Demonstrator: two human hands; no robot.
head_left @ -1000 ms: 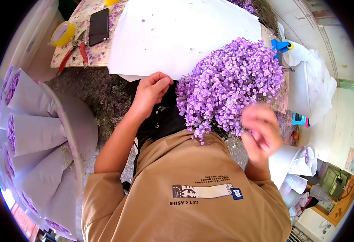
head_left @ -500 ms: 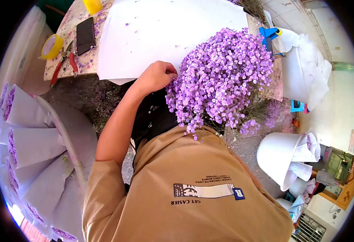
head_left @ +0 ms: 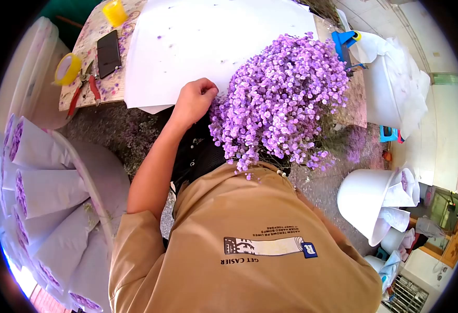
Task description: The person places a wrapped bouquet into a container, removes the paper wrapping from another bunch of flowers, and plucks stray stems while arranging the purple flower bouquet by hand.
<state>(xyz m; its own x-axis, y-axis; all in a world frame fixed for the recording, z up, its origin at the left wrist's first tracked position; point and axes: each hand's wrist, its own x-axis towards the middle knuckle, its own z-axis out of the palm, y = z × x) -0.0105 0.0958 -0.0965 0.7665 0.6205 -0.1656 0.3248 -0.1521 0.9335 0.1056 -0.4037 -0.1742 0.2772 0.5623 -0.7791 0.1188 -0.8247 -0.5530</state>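
Note:
A large bunch of small purple baby's breath (head_left: pixel 286 99) spreads in front of my body, over the near edge of the table. At its left edge is my left hand (head_left: pixel 196 99), with thumb and fingers curled together in a pinch. Whatever those fingers hold, if anything, is too small or hidden to make out. My right forearm runs down behind the shirt's right side, and the flowers hide my right hand. Beneath the left hand and the blooms lies a white paper sheet (head_left: pixel 187 52) on the wooden table (head_left: pixel 85 49).
On the table's left are a black phone (head_left: pixel 109 53), red-handled pruning shears (head_left: pixel 84 89) and yellow tape rolls (head_left: pixel 68 69). A blue tape dispenser (head_left: pixel 345 41) sits at the right edge. Wrapped bunches (head_left: pixel 51 193) fill a large tub at left; a white bucket (head_left: pixel 362 203) stands right.
My left hand has drawn slightly left, away from the edge of the blooms, its fingers still curled. The bunch has shifted a little left in view.

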